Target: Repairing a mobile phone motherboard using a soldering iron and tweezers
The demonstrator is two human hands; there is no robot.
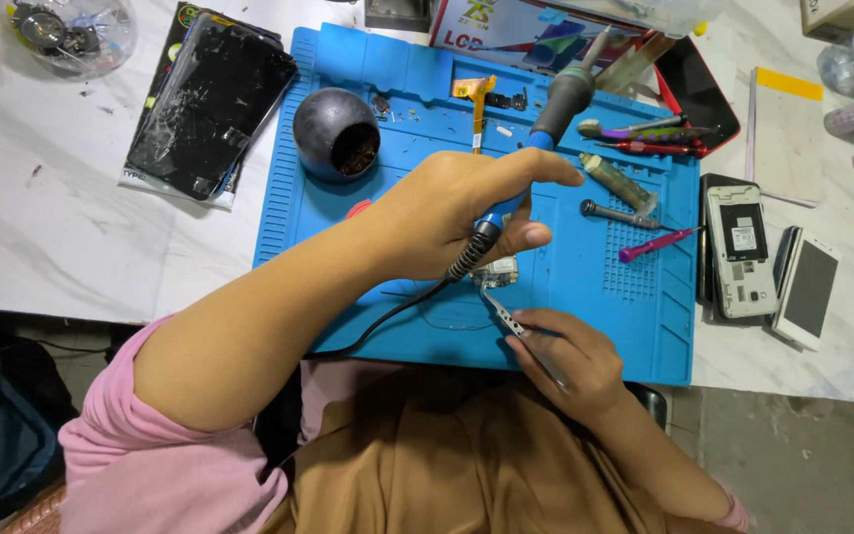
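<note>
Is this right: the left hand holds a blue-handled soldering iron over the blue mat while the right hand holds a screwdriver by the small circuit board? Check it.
Not quite. In the head view the right hand holds metal tweezers, not a screwdriver, by the small circuit board. The rest stands: the left hand holds the blue-handled soldering iron over the blue mat.

Left arm bare from a pushed-up pink sleeve, forearm running diagonally up from the near-left corner of the surface toward its middle; left hand (457, 213) raised above the surface, knuckles up, fingers and thumb curled closed in a pen-style grip, thumb tip showing beneath; right forearm rising from the near edge, wrist bent inward; right hand (567, 358) low by the near edge, back of hand up, fingers pinched closed, index finger extended forward; the two hands close together, not touching.
</note>
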